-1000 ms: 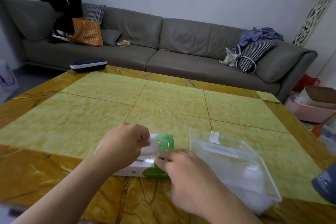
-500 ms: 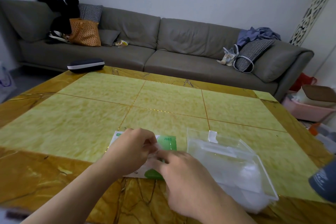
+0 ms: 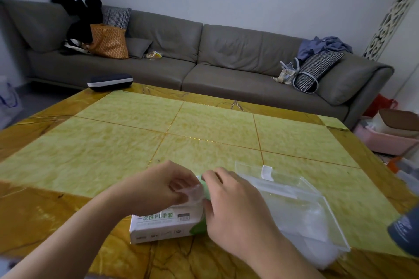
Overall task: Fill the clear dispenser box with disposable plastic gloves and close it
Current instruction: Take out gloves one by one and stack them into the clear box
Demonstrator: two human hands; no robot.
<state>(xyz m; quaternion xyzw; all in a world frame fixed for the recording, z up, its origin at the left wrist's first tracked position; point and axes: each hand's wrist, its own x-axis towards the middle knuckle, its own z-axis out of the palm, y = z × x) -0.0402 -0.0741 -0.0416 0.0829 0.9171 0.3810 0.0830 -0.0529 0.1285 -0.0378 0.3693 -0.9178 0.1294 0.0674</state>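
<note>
Left hand (image 3: 158, 188) fingers curled, pinching a clear glove (image 3: 192, 195) at top of the glove carton (image 3: 163, 225); right hand (image 3: 235, 213) curled on the carton's right end. Clear dispenser box (image 3: 301, 215) lies open just right of the right hand, long axis running away-left to near-right

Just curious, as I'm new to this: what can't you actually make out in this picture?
Head view:
- Opening of the glove carton: covered by both hands, left hand and right hand.
- How many gloves are in the clear box: see-through, blurred.
- Grey object: cut off by the right edge.
</note>
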